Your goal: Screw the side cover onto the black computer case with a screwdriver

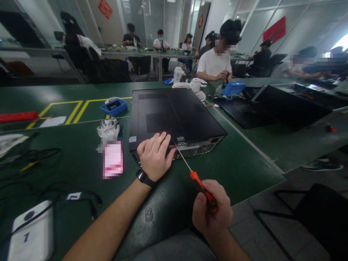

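A black desktop computer case (187, 114) lies on its side on the green table, its back panel (190, 146) facing me. My left hand (155, 154) rests with its fingers stretched over the near edge of the case, and its thumb points down by the back panel. In my right hand (214, 210) is a screwdriver (199, 183) with an orange and black handle, held in closed fingers. Its thin shaft slants up and left to the rear edge of the case, close to my left thumb. What the tip touches is too small to tell.
White gloves (108, 129) and a pink packet (113, 159) lie left of the case. Black cables (78, 192) and a white device (32, 230) are nearer left. Beyond stands a blue tray (113, 106). Another opened case (293, 105) sits at right; a co-worker (214, 65) sits across.
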`<state>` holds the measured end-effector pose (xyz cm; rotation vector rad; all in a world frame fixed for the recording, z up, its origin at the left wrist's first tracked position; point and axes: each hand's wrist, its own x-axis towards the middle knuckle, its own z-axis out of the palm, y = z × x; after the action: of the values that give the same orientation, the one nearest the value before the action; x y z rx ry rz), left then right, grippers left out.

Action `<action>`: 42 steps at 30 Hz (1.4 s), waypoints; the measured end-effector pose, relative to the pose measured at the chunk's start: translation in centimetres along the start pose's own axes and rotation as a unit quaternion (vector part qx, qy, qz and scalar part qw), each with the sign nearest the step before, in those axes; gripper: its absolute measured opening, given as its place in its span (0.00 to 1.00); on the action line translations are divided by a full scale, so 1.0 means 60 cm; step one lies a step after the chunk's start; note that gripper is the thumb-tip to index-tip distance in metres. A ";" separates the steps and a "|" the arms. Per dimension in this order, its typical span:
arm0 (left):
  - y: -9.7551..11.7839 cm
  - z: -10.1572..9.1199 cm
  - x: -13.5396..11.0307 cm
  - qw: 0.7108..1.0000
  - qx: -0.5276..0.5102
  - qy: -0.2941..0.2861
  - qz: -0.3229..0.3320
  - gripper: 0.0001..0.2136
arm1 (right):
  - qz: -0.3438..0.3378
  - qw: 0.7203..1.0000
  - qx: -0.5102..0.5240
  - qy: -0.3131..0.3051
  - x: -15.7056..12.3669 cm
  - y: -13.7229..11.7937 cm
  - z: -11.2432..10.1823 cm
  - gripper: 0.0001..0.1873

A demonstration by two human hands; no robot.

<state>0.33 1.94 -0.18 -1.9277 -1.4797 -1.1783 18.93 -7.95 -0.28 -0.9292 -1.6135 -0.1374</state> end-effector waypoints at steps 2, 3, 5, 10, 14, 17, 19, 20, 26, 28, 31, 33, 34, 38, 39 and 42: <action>0.000 0.001 -0.001 1.000 -0.004 -0.001 -0.001 0.22 | 0.013 1.000 -0.023 0.007 -0.005 0.000 -0.001 0.19; 0.000 0.001 -0.002 1.000 -0.006 -0.003 -0.003 0.22 | 0.020 0.999 -0.032 0.008 -0.008 0.000 -0.002 0.17; -0.001 0.002 -0.003 1.000 -0.010 -0.006 -0.004 0.23 | 0.032 0.999 -0.036 0.003 -0.010 0.002 -0.003 0.16; -0.003 0.002 -0.003 1.000 -0.022 -0.010 -0.009 0.22 | -0.003 1.000 -0.003 0.006 0.008 0.000 -0.002 0.18; -0.003 0.002 -0.001 0.999 -0.038 -0.016 -0.013 0.22 | -0.023 1.000 0.012 -0.004 0.025 -0.009 0.001 0.20; -0.003 0.001 -0.001 0.999 -0.033 -0.016 -0.010 0.22 | -0.030 1.000 -0.008 0.006 0.033 -0.013 0.002 0.21; -0.003 0.000 0.000 1.000 -0.024 -0.010 -0.004 0.22 | -0.027 0.999 -0.037 0.017 0.038 -0.014 0.001 0.19; -0.003 0.000 0.000 1.000 -0.021 -0.007 -0.001 0.21 | -0.023 0.998 -0.053 0.022 0.041 -0.014 0.001 0.17; -0.002 -0.001 0.002 0.999 -0.032 -0.010 -0.007 0.20 | 0.006 0.992 -0.107 0.071 0.066 -0.009 0.004 0.05; -0.002 0.000 0.002 1.000 -0.026 -0.014 -0.006 0.20 | 0.023 0.992 -0.092 0.083 0.072 -0.008 0.008 0.04; -0.003 0.000 0.002 1.000 -0.020 -0.015 -0.004 0.20 | 0.048 0.992 -0.070 0.094 0.072 -0.008 0.015 0.05; -0.003 0.001 0.001 1.000 -0.023 -0.013 -0.006 0.20 | 0.055 0.992 -0.060 0.096 0.065 -0.008 0.018 0.06; -0.004 0.001 0.001 1.000 -0.024 -0.012 -0.006 0.20 | 0.057 0.993 -0.051 0.094 0.060 -0.009 0.019 0.07; -0.004 0.003 -0.001 1.000 -0.020 -0.003 0.002 0.21 | 0.043 0.996 0.004 0.080 0.037 -0.012 0.023 0.11; -0.005 0.003 -0.001 1.000 -0.018 0.000 0.004 0.21 | 0.030 0.996 0.013 0.078 0.033 -0.013 0.023 0.12; -0.006 0.004 -0.001 1.000 -0.015 0.003 0.008 0.21 | 0.002 0.997 0.013 0.079 0.026 -0.013 0.024 0.13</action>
<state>0.10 2.22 -0.42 -1.9490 -1.4497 -1.2046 17.38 -6.95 0.97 -0.8798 -1.4637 -0.1810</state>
